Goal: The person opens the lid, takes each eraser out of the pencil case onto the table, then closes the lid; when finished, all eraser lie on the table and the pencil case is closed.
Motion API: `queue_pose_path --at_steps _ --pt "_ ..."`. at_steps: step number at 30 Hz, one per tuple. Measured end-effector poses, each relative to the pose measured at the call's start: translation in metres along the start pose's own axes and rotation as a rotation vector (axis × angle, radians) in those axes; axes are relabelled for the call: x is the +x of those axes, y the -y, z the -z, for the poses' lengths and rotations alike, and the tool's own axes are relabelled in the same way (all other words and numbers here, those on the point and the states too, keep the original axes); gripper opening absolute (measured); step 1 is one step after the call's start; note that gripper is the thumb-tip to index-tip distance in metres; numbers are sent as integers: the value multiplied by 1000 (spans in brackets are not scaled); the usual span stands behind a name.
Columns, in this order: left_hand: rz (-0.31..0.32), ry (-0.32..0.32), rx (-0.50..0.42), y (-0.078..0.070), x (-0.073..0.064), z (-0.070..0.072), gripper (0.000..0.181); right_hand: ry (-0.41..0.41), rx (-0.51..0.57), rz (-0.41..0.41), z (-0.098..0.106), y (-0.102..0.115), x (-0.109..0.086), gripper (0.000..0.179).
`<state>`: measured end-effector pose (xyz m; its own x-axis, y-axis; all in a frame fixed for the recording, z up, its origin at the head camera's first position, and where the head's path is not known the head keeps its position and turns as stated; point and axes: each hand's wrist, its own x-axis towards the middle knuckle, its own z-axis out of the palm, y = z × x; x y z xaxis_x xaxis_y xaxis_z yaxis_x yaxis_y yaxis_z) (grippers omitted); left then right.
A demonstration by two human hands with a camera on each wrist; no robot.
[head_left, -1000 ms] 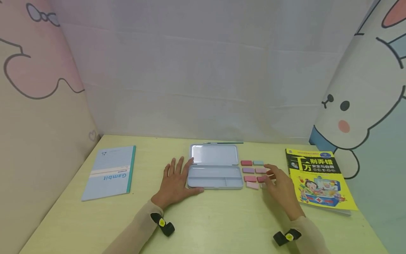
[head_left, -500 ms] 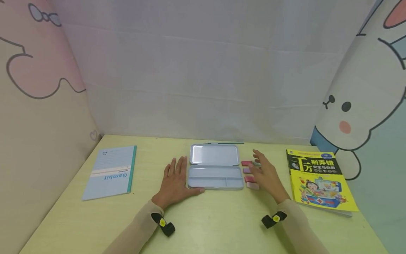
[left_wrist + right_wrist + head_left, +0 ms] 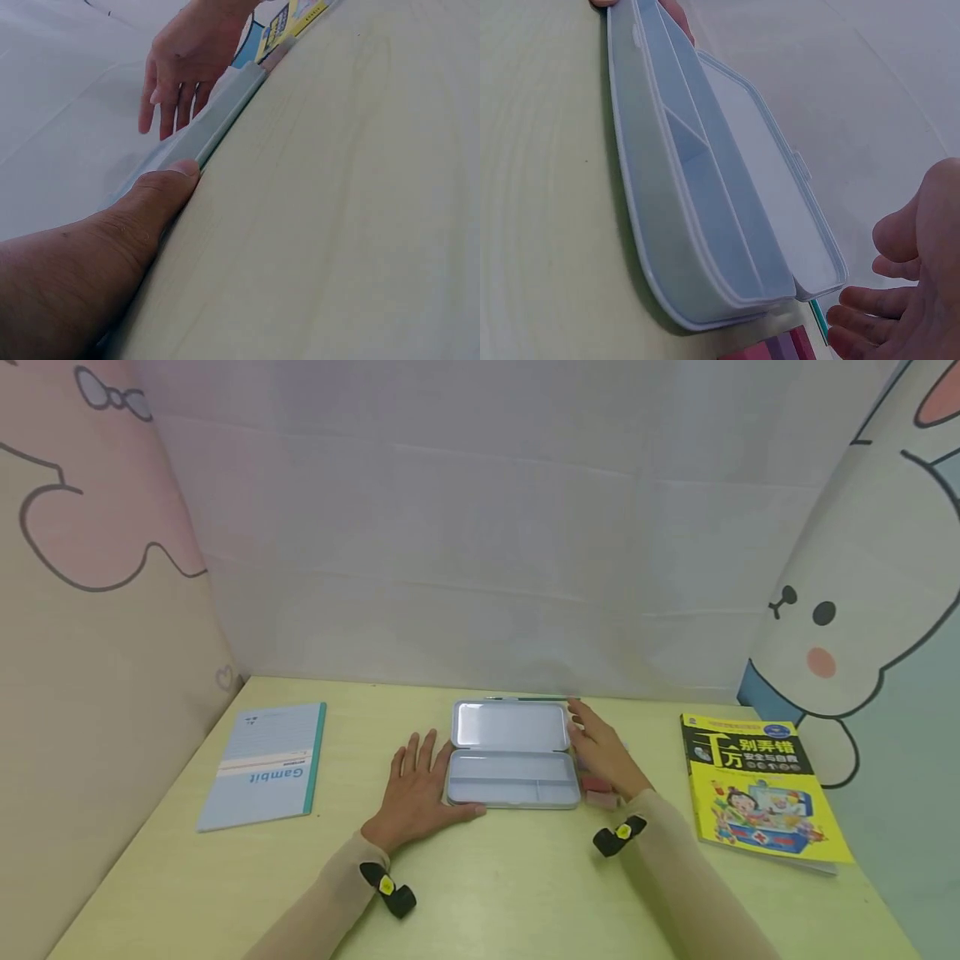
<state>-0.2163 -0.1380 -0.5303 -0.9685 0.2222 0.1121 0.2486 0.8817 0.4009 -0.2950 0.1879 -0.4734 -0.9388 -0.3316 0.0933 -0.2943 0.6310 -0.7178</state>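
Observation:
A pale blue pencil case [image 3: 513, 767] lies with its lid [image 3: 512, 725] folded back. Inside are a long compartment and two shorter ones; no objects show in them. My left hand [image 3: 420, 795] rests at its left end, fingers spread, with the thumb [image 3: 169, 184] against the front edge. Beside the lid's right end hovers my right hand [image 3: 606, 753], its fingers extended and holding nothing. Its fingertips are close to the right end of a thin dark-green paintbrush [image 3: 525, 698] behind the lid; contact cannot be told. Under that hand lie pink, red and purple blocks [image 3: 600, 798], partly hidden.
A light blue notebook [image 3: 262, 768] lies at the table's left side. On the right is a yellow book [image 3: 765, 793] with a cartoon cover. A white cloth wall [image 3: 450, 527] rises behind the table's back edge.
My right hand has moved left and away from me, from the blocks over to the lid's right end near the brush. My left hand has stayed at the case.

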Motion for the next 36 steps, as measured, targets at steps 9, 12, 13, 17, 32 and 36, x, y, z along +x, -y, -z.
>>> queue_pose_path --at_steps 9,12,13,17,32,36 --pt "17 38 35 -1 2 1 118 40 73 -94 0 3 8 58" --pt "17 28 34 -1 1 2 117 33 105 -108 1 2 8 59" --pt "20 31 37 -1 1 2 117 27 119 -108 2 2 8 59" --pt "23 29 42 -1 1 3 117 -24 137 -66 6 2 8 57" --pt "33 19 38 -2 -2 5 111 -88 274 -34 17 16 -6 48" --pt "12 7 27 -1 -1 1 112 -38 288 -66 10 17 -14 48"
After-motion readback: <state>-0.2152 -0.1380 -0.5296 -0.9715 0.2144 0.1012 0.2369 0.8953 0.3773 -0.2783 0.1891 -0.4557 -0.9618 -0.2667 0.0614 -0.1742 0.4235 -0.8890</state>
